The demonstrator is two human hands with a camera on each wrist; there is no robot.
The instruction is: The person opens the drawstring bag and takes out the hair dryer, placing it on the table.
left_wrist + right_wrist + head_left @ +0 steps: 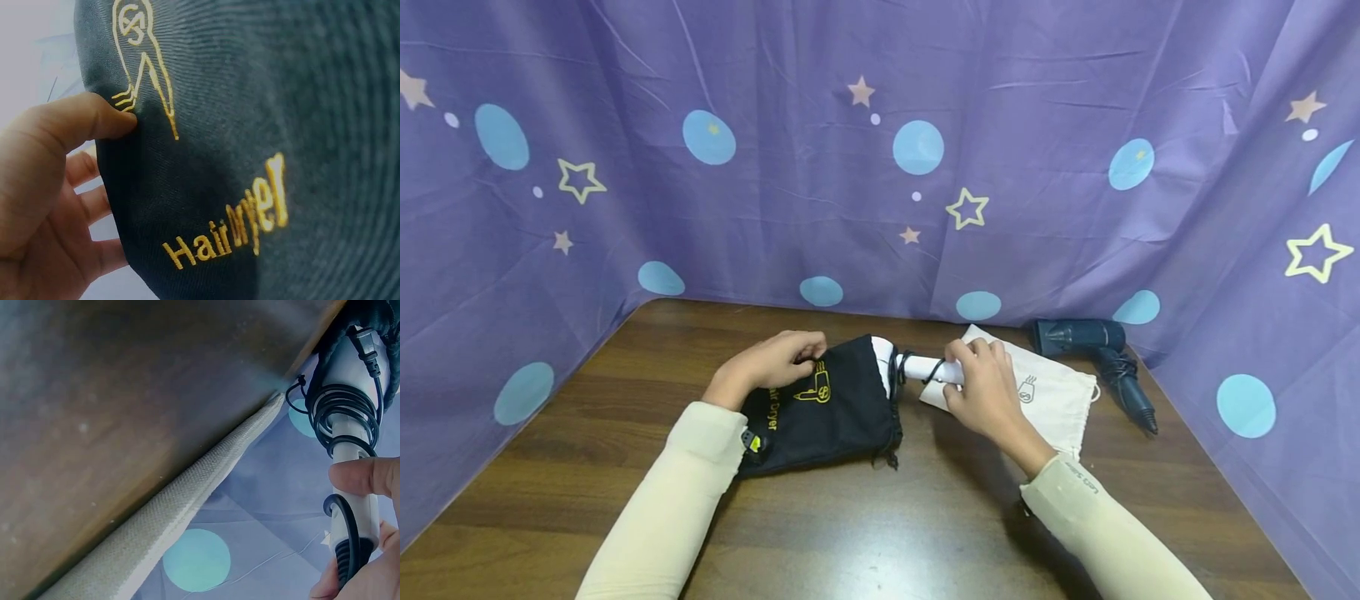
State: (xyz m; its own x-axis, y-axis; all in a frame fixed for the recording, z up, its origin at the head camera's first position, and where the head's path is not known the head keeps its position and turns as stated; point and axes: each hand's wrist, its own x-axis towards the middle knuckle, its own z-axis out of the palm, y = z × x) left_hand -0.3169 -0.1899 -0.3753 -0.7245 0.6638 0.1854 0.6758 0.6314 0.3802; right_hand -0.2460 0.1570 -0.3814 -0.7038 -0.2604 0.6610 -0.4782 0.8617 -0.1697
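A white hair dryer [931, 367] lies partly inside a black drawstring bag [850, 417] that bears yellow "Hair Dryer" lettering. Its head is mostly hidden in the bag, while the handle sticks out to the right. My right hand [988, 387] grips that handle near its end, thumb on one side and fingers on the other. Black cord [344, 415] is coiled round the handle, with the plug [364, 345] near the bag's mouth. At the bag's far edge, my left hand [44, 175] pinches the cloth, its thumb over the printed face and fingers behind.
A white cloth bag [1052, 400] with a dryer print lies flat beneath and beyond my right hand. Behind it, at the table's back right, rests a dark blue hair dryer [1078, 336] with its cord wrapped. A purple curtain [820, 208] encloses the brown table [850, 533].
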